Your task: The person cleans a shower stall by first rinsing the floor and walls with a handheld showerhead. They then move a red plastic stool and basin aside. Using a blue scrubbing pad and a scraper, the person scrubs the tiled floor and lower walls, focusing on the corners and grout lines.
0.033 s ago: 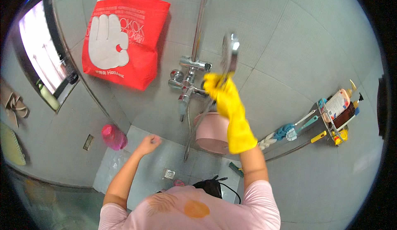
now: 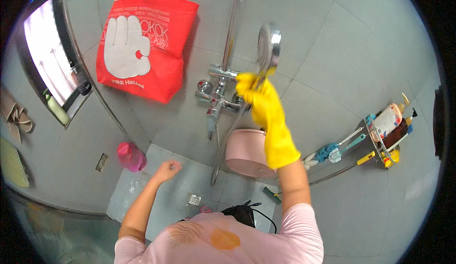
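"One thing is up in the air here: the chrome shower head [image 2: 269, 45], in the right hand [image 2: 255, 90] with its yellow glove [image 2: 278, 140]. How's it best held?"

"Much like that, fingers wrapped round the handle and pressed against it. I'd keep the wrap firm, as smooth rubber may slip on chrome, and aim with the wrist. I'd leave the hose [image 2: 231, 131] slack too, so it doesn't tug."

"And how does it look?"

"Round and shiny, standing upright above the fist, its nozzle face turned leftward. I can't make out any water. It's in front of the grey wall [image 2: 313, 69], up and to the right of the mixer [image 2: 218, 87]."

"The left hand [image 2: 168, 170]?"

"Bare and loosely curled, over the floor [image 2: 187, 173] toward its far edge. I can't tell whether it pinches anything."

"Farther out?"

"A pink bucket [image 2: 247, 152] below the shower head, toward the floor's far right; standing or hung, I can't say. Something magenta [image 2: 131, 157] sits by the floor's far left corner, and a red bag [image 2: 166, 69] hangs higher up. Over right, pump bottles [image 2: 388, 117] stand within the edges of a wire rack [image 2: 377, 144]."
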Available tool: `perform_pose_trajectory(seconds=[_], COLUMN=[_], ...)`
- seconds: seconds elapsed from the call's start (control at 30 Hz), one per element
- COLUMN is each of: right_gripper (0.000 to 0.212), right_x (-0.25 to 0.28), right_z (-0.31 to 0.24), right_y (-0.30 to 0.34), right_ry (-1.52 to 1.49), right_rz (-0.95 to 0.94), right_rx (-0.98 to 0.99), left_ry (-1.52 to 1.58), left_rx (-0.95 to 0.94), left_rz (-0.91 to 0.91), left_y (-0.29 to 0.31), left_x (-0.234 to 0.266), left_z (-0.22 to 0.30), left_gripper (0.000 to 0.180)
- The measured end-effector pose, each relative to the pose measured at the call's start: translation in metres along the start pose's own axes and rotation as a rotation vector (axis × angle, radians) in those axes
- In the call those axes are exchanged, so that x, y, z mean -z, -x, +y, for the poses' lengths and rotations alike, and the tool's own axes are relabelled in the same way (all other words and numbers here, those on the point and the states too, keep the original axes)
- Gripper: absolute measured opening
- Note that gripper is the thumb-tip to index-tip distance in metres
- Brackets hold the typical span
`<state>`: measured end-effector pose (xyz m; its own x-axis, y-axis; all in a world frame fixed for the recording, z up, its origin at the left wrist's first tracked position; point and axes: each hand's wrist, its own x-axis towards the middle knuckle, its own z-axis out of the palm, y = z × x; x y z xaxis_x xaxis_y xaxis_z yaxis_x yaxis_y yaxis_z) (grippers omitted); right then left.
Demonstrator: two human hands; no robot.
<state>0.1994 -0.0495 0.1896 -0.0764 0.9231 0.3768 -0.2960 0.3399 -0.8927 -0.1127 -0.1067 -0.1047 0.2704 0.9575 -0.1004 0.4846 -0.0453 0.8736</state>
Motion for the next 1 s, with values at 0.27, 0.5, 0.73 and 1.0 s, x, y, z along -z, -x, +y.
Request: perform_pose_trajectory(seconds=[0.27,0.5,0.73,1.0], right_gripper=[0.052,0.048,0.045,0.038], right_x=[-0.021,-0.003,-0.002,0.025], right_z=[-0.071,-0.084,-0.065,-0.028], right_y=[-0.098,-0.107,-0.111,-0.092], right_ry=[0.025,0.315,0.361,0.982], right_rz=[-0.377,-0.424,-0.445,-0.463], right_rx=[0.081,-0.034,-0.073,0.555], left_ry=[0.022,0.119,0.332,0.454], left_rx=[0.537,0.762,0.891,0.899], left_rz=[0.256,0.447,0.437,0.488], left_y=[0.233,0.373,0.372,0.361], left_x=[0.007,-0.069,-0.107,-0.098], left_z=[-0.176,-0.195,-0.198,-0.184], left_gripper=[0.024,0.015,0.014,0.014])
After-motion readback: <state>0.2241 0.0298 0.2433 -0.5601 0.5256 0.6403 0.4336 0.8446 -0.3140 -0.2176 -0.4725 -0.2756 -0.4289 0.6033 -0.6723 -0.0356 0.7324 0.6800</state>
